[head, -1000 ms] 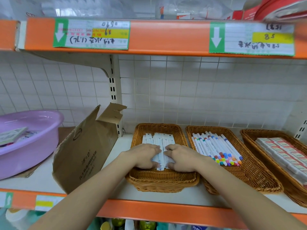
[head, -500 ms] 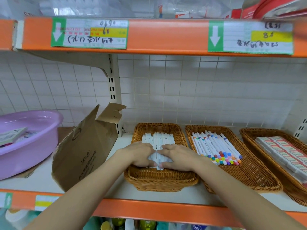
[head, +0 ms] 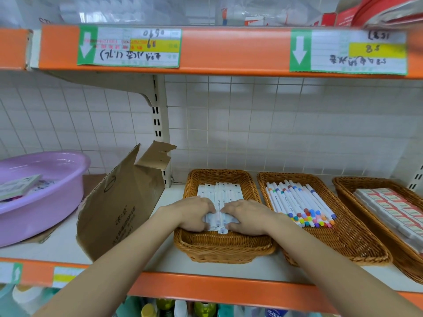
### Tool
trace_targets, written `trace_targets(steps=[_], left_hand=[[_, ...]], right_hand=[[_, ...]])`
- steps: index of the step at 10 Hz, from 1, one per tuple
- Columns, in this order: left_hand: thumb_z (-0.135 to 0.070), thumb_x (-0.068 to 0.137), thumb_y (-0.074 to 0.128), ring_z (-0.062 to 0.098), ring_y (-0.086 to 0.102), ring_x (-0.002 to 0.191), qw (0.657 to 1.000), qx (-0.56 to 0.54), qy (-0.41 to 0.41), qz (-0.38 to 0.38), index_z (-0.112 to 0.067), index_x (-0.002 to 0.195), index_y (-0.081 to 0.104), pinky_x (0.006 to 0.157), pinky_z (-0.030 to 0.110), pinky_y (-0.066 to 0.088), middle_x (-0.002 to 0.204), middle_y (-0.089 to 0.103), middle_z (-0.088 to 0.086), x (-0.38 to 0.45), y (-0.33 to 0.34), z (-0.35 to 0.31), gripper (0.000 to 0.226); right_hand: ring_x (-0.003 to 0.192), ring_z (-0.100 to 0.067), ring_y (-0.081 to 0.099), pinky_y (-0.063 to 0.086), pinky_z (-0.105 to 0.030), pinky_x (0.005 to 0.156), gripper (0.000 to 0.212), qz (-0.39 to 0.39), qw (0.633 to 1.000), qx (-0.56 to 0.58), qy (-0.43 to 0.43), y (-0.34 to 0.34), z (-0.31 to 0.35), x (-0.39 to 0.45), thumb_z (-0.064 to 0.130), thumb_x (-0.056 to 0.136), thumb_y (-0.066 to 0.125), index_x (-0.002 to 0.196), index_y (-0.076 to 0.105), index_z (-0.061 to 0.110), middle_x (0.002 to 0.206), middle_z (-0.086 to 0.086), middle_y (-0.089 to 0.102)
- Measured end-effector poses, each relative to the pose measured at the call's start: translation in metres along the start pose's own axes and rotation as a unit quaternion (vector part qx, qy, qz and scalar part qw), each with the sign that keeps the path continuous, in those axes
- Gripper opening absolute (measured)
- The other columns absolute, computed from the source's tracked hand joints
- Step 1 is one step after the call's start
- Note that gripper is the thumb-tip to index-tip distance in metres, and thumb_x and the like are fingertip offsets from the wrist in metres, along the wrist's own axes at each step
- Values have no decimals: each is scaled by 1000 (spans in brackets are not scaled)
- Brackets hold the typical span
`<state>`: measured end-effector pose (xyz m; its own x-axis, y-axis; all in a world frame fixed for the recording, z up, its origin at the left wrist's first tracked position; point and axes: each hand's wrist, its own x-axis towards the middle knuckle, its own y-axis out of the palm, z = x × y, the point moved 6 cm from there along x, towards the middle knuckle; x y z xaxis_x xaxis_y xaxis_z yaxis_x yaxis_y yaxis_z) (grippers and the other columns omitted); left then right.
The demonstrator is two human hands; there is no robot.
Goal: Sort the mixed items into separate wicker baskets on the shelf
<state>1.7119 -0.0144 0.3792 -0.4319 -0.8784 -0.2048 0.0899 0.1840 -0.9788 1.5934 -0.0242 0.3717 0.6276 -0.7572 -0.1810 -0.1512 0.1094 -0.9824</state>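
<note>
Both hands lay side by side in the leftmost wicker basket (head: 223,245), palms down on a stack of flat white packets (head: 219,195). The left hand (head: 194,213) had its fingers curled over the near left end of the stack, and the right hand (head: 246,217) did the same on the near right end, so the packets were gripped between them. The fingertips of the two hands nearly met over the middle of the pile. The far ends of the packets stuck out beyond the hands toward the back wall of the basket.

Just to the right of the right hand stood a second wicker basket (head: 357,250), holding a row of white marker pens (head: 297,204) with coloured caps, all laid parallel with the caps toward the near end. Further right again, partly cut off by the frame, a third wicker basket (head: 343,186) held long white boxes (head: 393,211) with red and green labels. The three baskets sat close together on the white shelf (head: 160,259), which had an orange front edge.

To the left of the left hand a torn brown cardboard box (head: 119,207) leaned on the shelf, its flaps open. Beyond it, well apart from the hands, a pink plastic basin (head: 48,202) held some mixed items (head: 18,188), among them what looked like a small flat pack; the rest was too blurred to tell.
</note>
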Motion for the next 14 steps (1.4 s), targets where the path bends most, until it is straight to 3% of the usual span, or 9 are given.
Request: trace_targets(steps=[2,3,5,7,8,10,11,12,14], left_hand=[[-33,90,64,20,39,132,1000,-7,-7,-15,-16,136,46,109,33,33,143,42,2,-1,0,4,52],[-30,86,69,22,48,118,1000,5,-17,-23,-14,122,54,98,36,43,130,51,4,1,1,3,42],[-18,85,69,24,52,108,998,23,-20,-49,-15,106,60,90,39,47,120,53,4,0,3,-6,24],[-19,85,68,20,51,106,995,-35,-17,-87,-17,99,60,89,36,46,114,55,1,-6,1,-2,16],[-23,89,64,20,50,112,992,-65,-21,-105,-18,109,58,94,35,44,119,53,1,-6,-3,-1,22],[-15,86,57,22,46,123,996,-46,-29,-71,-19,128,54,102,36,41,132,49,3,-4,-2,0,43],[-28,87,57,23,40,132,998,-5,-26,-57,-18,140,44,109,38,35,145,41,2,-2,0,-4,56],[-43,93,51,20,21,145,998,52,-17,-24,-18,150,28,118,39,17,159,22,-1,4,3,-7,67],[-52,94,45,18,18,146,998,66,-20,9,-18,152,24,120,40,9,159,20,-2,9,8,-6,70]], right_hand=[[142,-18,28,26,-39,115,58,-3,1000,2,0,0,1,0,44,98,44,150,29,23,157,3,28],[142,-18,28,26,-39,115,58,-3,1000,0,0,0,1,0,45,98,44,150,29,24,157,3,28],[142,-18,30,26,-39,114,57,-6,1000,-3,0,1,1,0,45,98,44,149,31,24,157,2,29],[142,-18,29,27,-39,114,57,-9,1000,-2,2,0,1,-1,45,98,44,150,30,24,157,2,28],[142,-18,29,27,-39,114,56,-12,1000,-1,-1,-1,1,-1,44,99,44,150,30,26,157,3,28],[144,-18,24,21,-40,115,52,-6,1000,-15,-13,-1,3,-2,43,99,40,150,29,32,158,1,26],[144,-20,23,20,-39,115,56,-6,1000,-15,1,-1,4,-1,45,99,40,151,28,27,159,0,22],[144,-20,25,22,-38,115,60,-4,1000,-16,7,-3,6,-1,44,98,42,151,28,19,159,-1,23],[141,-22,29,25,-37,114,61,-7,1000,-10,9,-4,6,-3,44,98,44,151,28,17,158,-2,26]])
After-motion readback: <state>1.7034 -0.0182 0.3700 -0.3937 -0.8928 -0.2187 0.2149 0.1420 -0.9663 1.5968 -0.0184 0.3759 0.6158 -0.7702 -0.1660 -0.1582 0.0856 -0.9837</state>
